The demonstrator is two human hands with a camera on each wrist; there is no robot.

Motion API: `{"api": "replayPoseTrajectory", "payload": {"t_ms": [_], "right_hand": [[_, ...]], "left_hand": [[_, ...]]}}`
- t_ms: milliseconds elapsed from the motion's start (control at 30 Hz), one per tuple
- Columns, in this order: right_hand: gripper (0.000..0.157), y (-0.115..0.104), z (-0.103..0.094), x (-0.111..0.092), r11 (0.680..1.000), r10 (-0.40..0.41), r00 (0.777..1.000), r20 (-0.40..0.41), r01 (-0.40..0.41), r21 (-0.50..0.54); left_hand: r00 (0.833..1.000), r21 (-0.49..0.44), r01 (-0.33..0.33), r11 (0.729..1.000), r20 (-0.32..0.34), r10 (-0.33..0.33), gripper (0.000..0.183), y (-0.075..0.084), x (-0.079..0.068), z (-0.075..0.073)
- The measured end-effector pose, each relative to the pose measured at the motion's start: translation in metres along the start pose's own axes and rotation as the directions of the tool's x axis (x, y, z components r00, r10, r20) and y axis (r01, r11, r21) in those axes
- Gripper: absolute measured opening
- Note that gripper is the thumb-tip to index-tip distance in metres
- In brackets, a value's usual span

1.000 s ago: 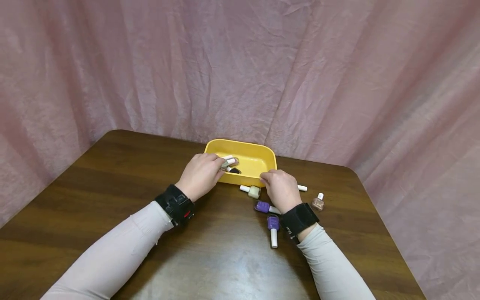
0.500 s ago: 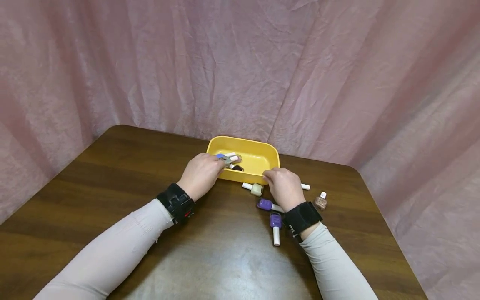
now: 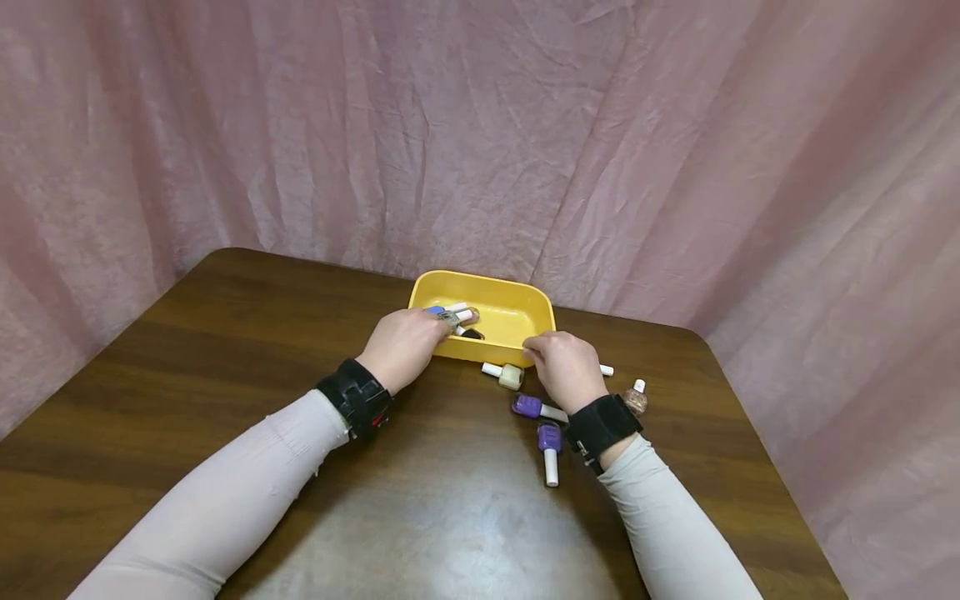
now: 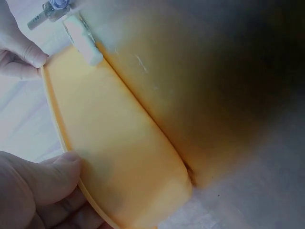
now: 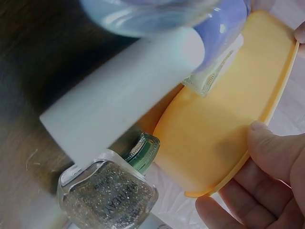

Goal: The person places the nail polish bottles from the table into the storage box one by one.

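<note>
The near wall of a yellow plastic tray [image 3: 480,350] is held at both ends. My left hand [image 3: 402,348] grips its left part, thumb [image 4: 57,176] on one side of the wall and fingers on the other. At the right end my right hand [image 3: 567,372] pinches the rim in the same way, seen also in the right wrist view. Inside the tray, by my left fingers, several nail polish bottles lie in a heap: a blue one [image 3: 434,311], a clear glittery one [image 3: 454,318] and a black one [image 3: 472,333] among them.
On the brown wooden table [image 3: 390,500] near my right hand lie a pale yellow-green bottle [image 3: 512,377], two purple ones [image 3: 527,406] and a green one [image 5: 145,152]. A glitter bottle [image 3: 636,398] stands farther right. A pink curtain [image 3: 480,142] hangs behind.
The blue bottle, hidden by my left hand a second ago, now shows past its fingers. Both hands stay at the tray's rim; the head view has shifted slightly.
</note>
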State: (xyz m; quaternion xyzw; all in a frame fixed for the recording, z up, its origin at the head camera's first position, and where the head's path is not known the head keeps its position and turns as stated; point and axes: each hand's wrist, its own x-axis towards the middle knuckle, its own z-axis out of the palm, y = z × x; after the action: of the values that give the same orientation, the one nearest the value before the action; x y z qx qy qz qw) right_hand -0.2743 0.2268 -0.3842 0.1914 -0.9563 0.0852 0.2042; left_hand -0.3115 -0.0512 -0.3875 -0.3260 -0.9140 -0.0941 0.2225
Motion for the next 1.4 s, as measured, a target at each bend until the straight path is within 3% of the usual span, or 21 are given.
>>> {"api": "replayPoseTrajectory", "payload": {"t_ms": [267,533,933,1200,1400], "right_hand": [[0.010,0.015,-0.007,0.006,1.000,0.014,0.997,0.070,-0.014,-0.003],[0.016,0.023,-0.009,0.001,0.999,0.033,0.991,0.127,-0.033,0.004],[0.040,0.014,-0.018,-0.010,0.999,-0.042,0.998,0.049,0.041,0.008],[0.034,-0.002,-0.024,-0.021,0.994,-0.102,0.994,0.031,0.100,0.039],[0.028,-0.009,-0.017,-0.026,0.992,-0.116,0.988,0.098,0.111,0.051]], "left_hand": [[0.999,-0.006,-0.035,0.999,-0.021,0.035,0.043,0.005,0.013,0.010],[0.999,0.021,-0.042,0.999,-0.002,0.042,0.028,0.011,0.019,0.018],[0.997,0.039,-0.047,0.998,-0.058,0.049,0.022,0.007,0.019,0.013],[0.997,0.056,-0.056,0.997,-0.053,0.059,0.017,0.007,0.019,0.011],[0.998,0.062,-0.062,0.996,-0.028,0.064,0.020,0.007,0.018,0.009]]}}
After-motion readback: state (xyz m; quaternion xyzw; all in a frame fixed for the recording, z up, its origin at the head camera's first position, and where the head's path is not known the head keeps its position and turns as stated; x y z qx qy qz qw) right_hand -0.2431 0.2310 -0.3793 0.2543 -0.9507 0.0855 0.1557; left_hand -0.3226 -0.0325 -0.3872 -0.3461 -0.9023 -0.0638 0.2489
